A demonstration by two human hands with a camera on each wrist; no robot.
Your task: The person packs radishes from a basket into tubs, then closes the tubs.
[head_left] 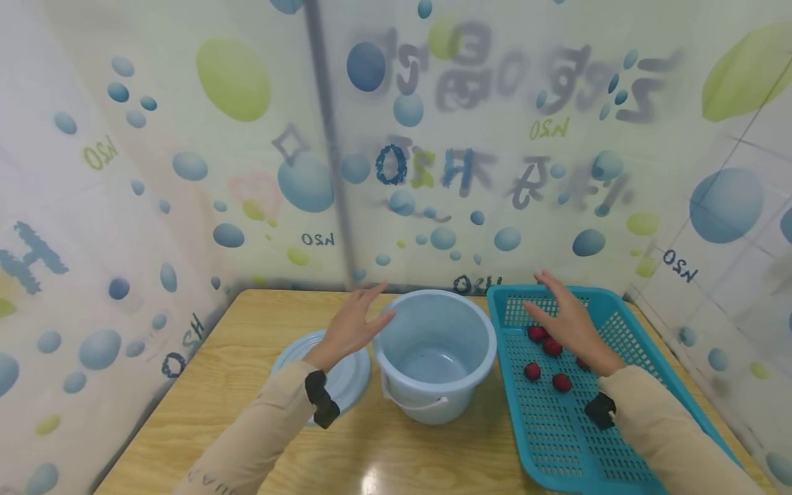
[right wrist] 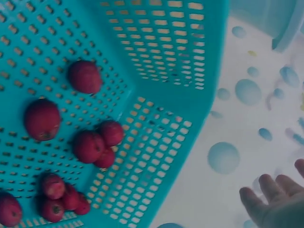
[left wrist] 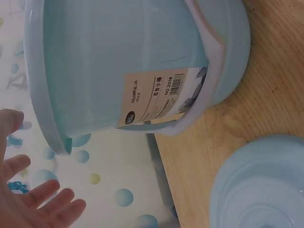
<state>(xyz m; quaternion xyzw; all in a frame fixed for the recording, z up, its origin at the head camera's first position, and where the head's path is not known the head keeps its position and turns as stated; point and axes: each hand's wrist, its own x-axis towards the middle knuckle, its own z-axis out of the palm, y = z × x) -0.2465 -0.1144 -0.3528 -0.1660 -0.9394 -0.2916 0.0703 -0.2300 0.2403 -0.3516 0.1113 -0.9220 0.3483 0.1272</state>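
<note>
A light blue bucket (head_left: pixel 433 344) with a white handle (head_left: pixel 414 405) stands upright in the middle of the table. My left hand (head_left: pixel 354 322) is held up at the bucket's left rim, fingers spread and holding nothing. Over the teal plastic basket (head_left: pixel 520 433) on the right hovers my right hand (head_left: pixel 569 323), its fingers apart and nothing in them. Several small dark red round fruits (right wrist: pixel 42 119) lie in the basket, some clustered near its far end. Beneath my left wrist is a round light blue lid (head_left: pixel 349 378), flat on the table.
The wooden table (head_left: pixel 235 371) backs onto a patterned curtain (head_left: pixel 433 227) with blue and green dots. A printed label (left wrist: pixel 159 95) is stuck on the bucket's side. The basket's left edge stands close beside the bucket.
</note>
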